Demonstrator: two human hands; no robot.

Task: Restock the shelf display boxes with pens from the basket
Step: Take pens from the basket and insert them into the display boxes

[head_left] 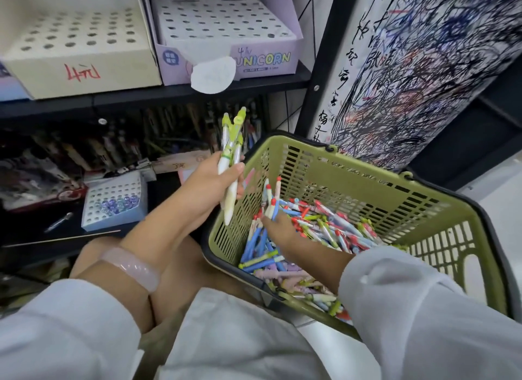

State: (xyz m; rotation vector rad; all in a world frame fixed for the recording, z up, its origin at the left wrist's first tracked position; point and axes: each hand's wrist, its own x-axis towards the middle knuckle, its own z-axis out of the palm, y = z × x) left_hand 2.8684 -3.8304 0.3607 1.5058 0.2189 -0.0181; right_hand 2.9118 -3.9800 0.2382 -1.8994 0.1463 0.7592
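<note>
Nearest: right hand (278,227) is down in the green basket (367,181), fingers spread into the loose pens (319,224); can't tell if it has pinched one, fingertips are buried among red-capped ones. Left hand (217,181) is just beside the basket's near-left rim, clenched round a bunch of green-topped pens (233,153), tips down, clickers up. Judgement: step in hand is sorting out matching green pens, so best to pick by cap colour, add each to the left bunch w/ all tips the same way, keep the bunch loose enough to feed one pen per hole later. Counts: approx 3 pens in the left hand; basket holds far too many to count, mixed blue, red, green, pink. Lower shelf: 1 small blue display box (113,201), roughly 10 purple-topped pens in it, most holes free. Upper shelf: 2 big boxes, cream box (82,68) & lilac UNICORN box (226,40), both w/ every visible hole vacant.
</note>
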